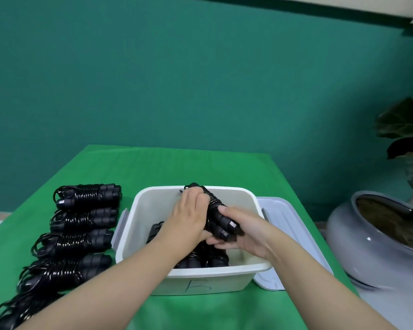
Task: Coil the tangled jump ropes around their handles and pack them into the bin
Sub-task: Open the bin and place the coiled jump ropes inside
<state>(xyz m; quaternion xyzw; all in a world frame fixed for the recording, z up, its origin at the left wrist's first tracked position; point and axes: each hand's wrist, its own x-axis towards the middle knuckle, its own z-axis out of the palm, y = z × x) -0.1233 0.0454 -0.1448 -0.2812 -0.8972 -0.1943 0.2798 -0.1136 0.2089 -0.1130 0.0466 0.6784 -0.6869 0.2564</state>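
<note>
Hands (215, 225) inside bin (258, 206) rim

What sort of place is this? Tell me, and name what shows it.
Probably a staged indoor work table, not a gym: green cloth over the table, plain teal wall, potted plant beside it.

black coiled rope (215, 210) tilted over bin (196, 277)

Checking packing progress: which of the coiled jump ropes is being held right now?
The coiled rope above the white bin, gripped by both hands; the others lie in a row on the green cloth.
</note>
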